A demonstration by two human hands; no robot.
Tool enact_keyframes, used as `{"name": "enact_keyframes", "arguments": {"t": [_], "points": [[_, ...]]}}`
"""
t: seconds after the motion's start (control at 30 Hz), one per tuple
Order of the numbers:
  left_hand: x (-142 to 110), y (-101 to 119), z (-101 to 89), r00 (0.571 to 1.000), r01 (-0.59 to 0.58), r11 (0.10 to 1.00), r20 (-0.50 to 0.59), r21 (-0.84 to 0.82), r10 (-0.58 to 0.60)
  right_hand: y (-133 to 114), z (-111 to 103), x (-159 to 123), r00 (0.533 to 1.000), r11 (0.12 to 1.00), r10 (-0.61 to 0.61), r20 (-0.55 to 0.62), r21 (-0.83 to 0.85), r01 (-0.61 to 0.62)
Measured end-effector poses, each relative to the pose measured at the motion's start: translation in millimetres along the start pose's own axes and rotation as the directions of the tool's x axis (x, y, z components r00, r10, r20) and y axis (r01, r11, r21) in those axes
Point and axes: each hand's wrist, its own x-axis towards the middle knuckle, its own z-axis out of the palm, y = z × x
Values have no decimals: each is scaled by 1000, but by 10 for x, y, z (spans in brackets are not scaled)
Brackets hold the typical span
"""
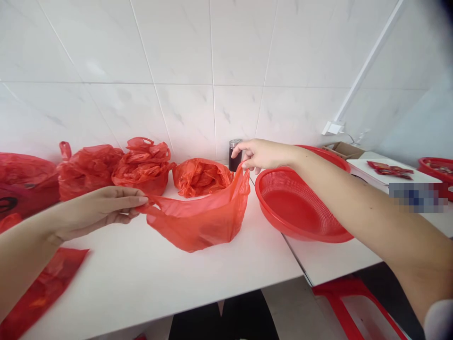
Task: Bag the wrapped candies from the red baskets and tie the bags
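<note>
A red plastic bag [201,222] is stretched wide open just above the white counter [159,278], held by its two handles. My left hand [102,208] pinches the left handle, fingers closed on it. My right hand [258,155] grips the right handle near the tiled wall, fingers curled. The bag's inside looks empty.
Three filled, bunched red bags [88,167] [145,163] [200,177] sit along the wall. A small dark jar with a metal lid [235,154] stands behind the right hand. A red perforated basin [300,205] lies to the right. A flat red bag [42,288] lies at the left edge.
</note>
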Motion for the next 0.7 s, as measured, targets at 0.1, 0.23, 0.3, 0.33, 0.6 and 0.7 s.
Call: {"name": "enact_keyframes", "arguments": {"t": [0.1,0.23,0.3,0.33,0.6,0.7], "points": [[-67,32,114,993,-19,978,112,-206,43,-71,60,-48,994,989,-94,-53,113,100],[-118,47,215,943,76,903,324,-422,72,-184,69,-66,990,985,-122,76,136,111],[-107,63,230,920,111,878,382,-465,86,-233,28,-42,988,984,-151,43,106,146],[-96,72,233,917,118,876,391,-468,85,-259,4,-25,985,981,-172,3,95,170],[-41,167,325,897,206,899,442,-387,-15,-735,-6,-22,939,938,-343,-35,-61,340],[-65,251,502,847,194,963,526,-187,-68,-1001,163,-21,886,885,-462,27,-38,463]]}}
